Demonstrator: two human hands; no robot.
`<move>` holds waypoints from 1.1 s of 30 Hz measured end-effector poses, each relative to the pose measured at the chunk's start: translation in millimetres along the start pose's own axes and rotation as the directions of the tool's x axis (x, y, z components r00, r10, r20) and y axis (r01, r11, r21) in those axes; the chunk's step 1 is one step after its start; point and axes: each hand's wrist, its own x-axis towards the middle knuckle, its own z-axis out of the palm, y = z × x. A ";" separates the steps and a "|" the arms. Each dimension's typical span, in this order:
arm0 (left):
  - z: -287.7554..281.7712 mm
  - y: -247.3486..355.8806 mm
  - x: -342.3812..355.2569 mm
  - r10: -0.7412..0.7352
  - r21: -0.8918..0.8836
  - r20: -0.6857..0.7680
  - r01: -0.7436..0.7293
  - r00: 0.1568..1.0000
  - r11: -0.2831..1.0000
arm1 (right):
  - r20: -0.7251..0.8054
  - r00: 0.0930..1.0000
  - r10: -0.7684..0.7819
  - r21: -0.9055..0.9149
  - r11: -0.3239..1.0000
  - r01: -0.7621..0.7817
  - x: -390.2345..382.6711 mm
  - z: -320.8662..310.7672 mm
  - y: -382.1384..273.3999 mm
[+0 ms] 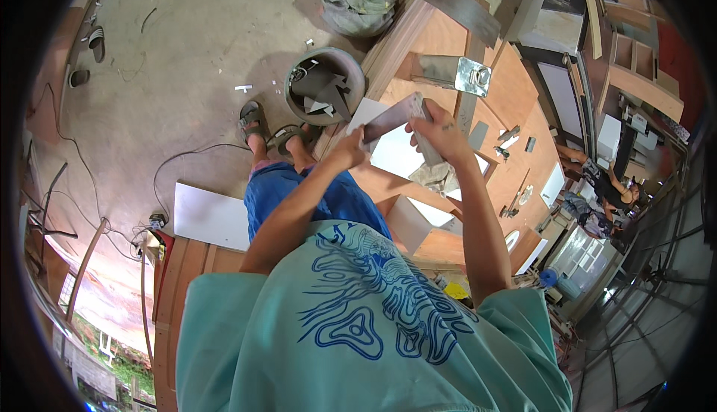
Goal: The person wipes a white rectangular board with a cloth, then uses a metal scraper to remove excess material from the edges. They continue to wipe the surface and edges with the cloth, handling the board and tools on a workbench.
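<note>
Over the wooden workbench (pixel 515 154), my left hand (pixel 349 151) is closed on the near end of a flat grey-brown strip (pixel 392 117). My right hand (pixel 442 134) wraps round a pale, long block (pixel 427 145), its fingers on the side and top. The strip's far end meets the block's upper end; whether the two are joined I cannot tell. Beneath my hands lie white panels (pixel 396 152) on the bench. A crumpled pale cloth or bag (pixel 435 178) sits just below the block.
A round bin (pixel 328 110) with dark and white offcuts stands beside the bench. Past it is a grey cloth bundle (pixel 362 1). The bench carries a shiny metal can (pixel 473 76) and small tools (pixel 508 139). A cable (pixel 160 169) crosses the floor. Another person (pixel 609 188) is at far right.
</note>
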 end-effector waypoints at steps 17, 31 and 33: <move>-16.4 64.2 9.8 -0.530 -0.999 0.030 0.047 0.847 0.019 | -0.491 0.870 0.050 0.772 0.489 0.407 -94.0 62.8 41.6; 28.1 44.8 21.2 0.018 0.037 -0.126 -0.014 0.992 0.999 | -0.628 0.769 -0.118 0.710 0.317 0.629 -117.8 19.6 92.1; 33.4 35.3 5.4 0.229 0.072 -0.204 -0.219 0.952 0.973 | -0.636 0.769 -0.067 0.694 0.388 0.607 -110.7 32.5 90.5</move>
